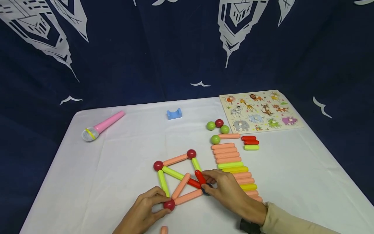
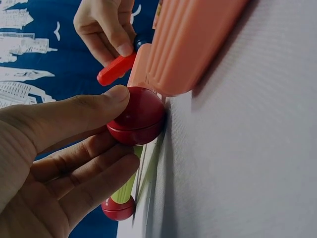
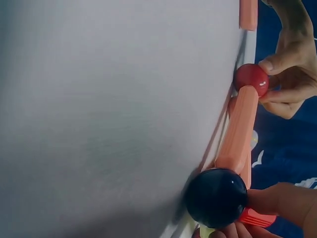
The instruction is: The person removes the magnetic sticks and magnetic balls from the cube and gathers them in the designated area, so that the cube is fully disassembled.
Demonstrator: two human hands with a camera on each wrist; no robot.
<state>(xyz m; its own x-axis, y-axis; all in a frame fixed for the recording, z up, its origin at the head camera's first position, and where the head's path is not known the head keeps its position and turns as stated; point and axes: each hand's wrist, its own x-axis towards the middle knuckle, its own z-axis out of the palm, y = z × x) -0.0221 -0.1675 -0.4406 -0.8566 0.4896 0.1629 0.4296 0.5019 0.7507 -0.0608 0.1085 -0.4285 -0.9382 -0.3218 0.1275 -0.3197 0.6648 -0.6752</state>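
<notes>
A flat square of sticks and red balls lies on the white table. My left hand pinches the red ball at the near left corner between thumb and fingers, seen close up as the red ball in the left wrist view. My right hand pinches a dark blue ball at the near right corner, where a red stick meets it. A salmon stick joins the two corner balls. Green, salmon and red sticks cross the inside of the square.
To the right lies a row of spare salmon and yellow-green sticks, with loose green and red balls behind it. An animal puzzle board sits far right, a blue block at the back, and a pink toy microphone far left. A dark curtain surrounds the table.
</notes>
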